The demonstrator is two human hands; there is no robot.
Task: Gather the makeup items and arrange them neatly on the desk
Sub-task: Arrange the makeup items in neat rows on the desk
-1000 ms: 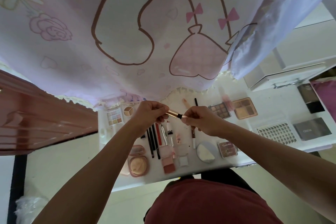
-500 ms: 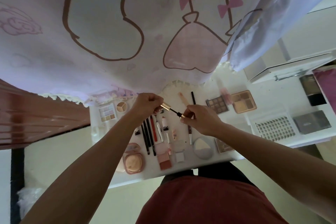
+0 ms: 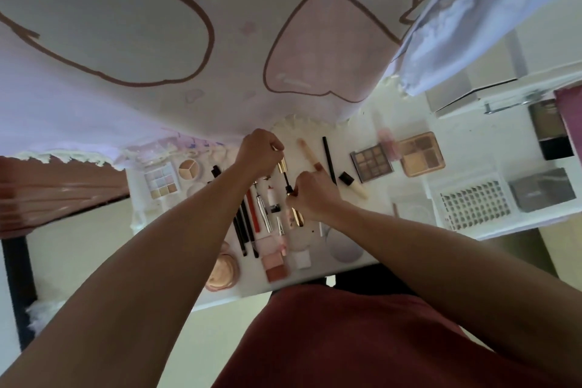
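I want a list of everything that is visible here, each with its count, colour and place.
wand: one, black with gold cap, in left hand
tube: one, gold, in right hand
eyeshadow palettes: three, brown, peach, pastel, back of desk
pencils: several, black, one red, desk centre
compact: one, pink, front left
powder puff: one, pale, front right
basket: one, white, far right
desk: one, white, under everything
curtain: one, pink and white, above desk
left hand: one, pinches wand cap
right hand: one, grips tube

Both bare forearms reached forward, the hands close together. The left hand [image 3: 259, 151] pinched a mascara wand [image 3: 285, 176] by its gold cap, fingers curled. The right hand [image 3: 313, 195], nearer the body, was fisted round the mascara tube [image 3: 297, 218].
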